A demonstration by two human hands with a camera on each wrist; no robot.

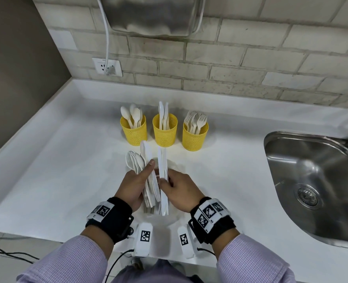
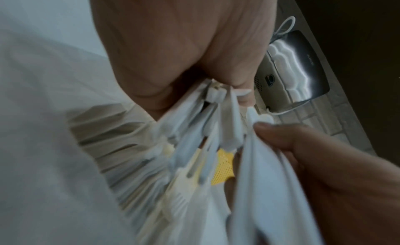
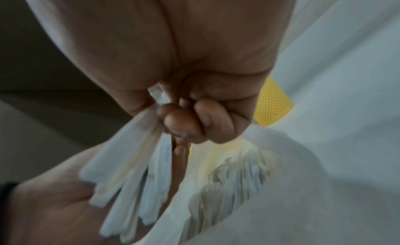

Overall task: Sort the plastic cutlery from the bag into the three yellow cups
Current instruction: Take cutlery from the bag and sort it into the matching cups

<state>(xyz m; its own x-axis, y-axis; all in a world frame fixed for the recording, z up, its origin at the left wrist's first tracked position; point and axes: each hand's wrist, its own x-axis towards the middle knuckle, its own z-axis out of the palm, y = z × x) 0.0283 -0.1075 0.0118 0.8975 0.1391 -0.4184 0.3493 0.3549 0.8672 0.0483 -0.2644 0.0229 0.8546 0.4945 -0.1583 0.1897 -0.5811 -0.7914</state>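
Note:
Three yellow mesh cups stand in a row on the white counter: the left cup (image 1: 134, 131) holds spoons, the middle cup (image 1: 165, 132) knives, the right cup (image 1: 195, 135) forks. In front of them my left hand (image 1: 135, 186) grips a fanned bundle of white spoons and knives (image 1: 143, 160). Just to its right, my right hand (image 1: 181, 193) pinches a few white knives (image 1: 162, 166) upright. In the right wrist view its fingers (image 3: 190, 122) curl round those knives (image 3: 134, 180). A clear bag (image 1: 175, 218) lies under both hands.
A steel sink (image 1: 316, 180) is set into the counter (image 1: 56, 170) at the right. A wall socket (image 1: 107, 67) with a white cable and a metal appliance (image 1: 152, 15) are on the brick wall behind. The counter's front edge is at my wrists.

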